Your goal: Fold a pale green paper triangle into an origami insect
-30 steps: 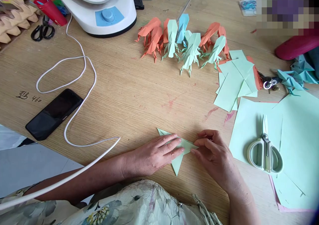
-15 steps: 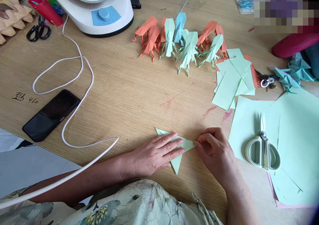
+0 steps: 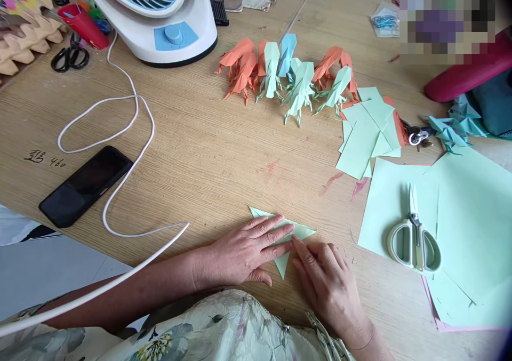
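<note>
A folded piece of pale green paper (image 3: 303,232) lies on the table in front of me, its pointed corners showing around my fingers. My left hand (image 3: 250,249) rests flat across it with the fingers spread, pinning it down and hiding its middle. From the lower right, my right hand (image 3: 328,282) reaches in. Its index finger is stretched out, the tip touching the paper's lower right edge beside the left fingertips. The other right fingers are loosely bent with nothing seen in them, and the thumb is partly hidden.
Folded paper figures (image 3: 299,91) in orange, green and blue stand at the back. Cut green sheets (image 3: 358,147) lie right of them. Scissors (image 3: 415,238) rest on larger green paper (image 3: 476,211). Leftward are a phone (image 3: 86,186), a white cable (image 3: 148,110) and a fan (image 3: 176,35).
My right hand has let go of the paper's right corner and moved down and left, setting its index finger at the paper's lower edge. The left hand stays on the paper, its thumb now out to the side.
</note>
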`<state>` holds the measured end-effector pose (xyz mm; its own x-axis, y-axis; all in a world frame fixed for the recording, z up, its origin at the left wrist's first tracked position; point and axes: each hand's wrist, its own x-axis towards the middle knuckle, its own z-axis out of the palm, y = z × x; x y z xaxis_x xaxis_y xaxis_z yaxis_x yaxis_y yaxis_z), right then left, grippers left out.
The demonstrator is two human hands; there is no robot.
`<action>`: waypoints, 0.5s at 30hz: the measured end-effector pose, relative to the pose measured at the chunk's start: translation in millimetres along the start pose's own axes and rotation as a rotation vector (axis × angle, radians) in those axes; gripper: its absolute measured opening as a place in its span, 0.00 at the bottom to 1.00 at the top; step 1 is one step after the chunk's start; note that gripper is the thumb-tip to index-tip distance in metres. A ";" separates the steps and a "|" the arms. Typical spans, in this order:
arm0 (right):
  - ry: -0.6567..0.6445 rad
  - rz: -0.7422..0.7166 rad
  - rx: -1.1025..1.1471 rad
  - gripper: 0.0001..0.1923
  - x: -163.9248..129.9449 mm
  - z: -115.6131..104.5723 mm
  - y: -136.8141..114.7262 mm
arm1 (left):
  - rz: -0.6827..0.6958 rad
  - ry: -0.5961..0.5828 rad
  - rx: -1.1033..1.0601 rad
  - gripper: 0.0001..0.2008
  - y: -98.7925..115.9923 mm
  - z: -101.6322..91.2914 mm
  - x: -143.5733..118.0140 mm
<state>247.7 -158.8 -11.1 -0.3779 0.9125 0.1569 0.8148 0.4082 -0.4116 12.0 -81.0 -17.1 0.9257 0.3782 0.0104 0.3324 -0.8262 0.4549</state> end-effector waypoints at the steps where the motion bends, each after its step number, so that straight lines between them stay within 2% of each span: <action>1: 0.003 -0.020 -0.045 0.27 -2.1 2.1 -1.7 | 0.000 0.002 -0.004 0.40 -0.1 0.3 0.1; 5: -0.009 -0.037 -0.136 0.31 -5.5 4.9 -2.6 | -0.011 0.009 -0.012 0.39 1.0 1.0 0.8; 15: -0.091 -0.025 -0.218 0.31 -6.5 5.2 -1.3 | -0.030 -0.028 0.038 0.45 2.8 -0.2 0.6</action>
<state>246.8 -165.5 -16.3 -0.4290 0.8998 0.0792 0.8766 0.4359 -0.2037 13.4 -83.0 -15.7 0.9197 0.3916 -0.0281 0.3663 -0.8301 0.4204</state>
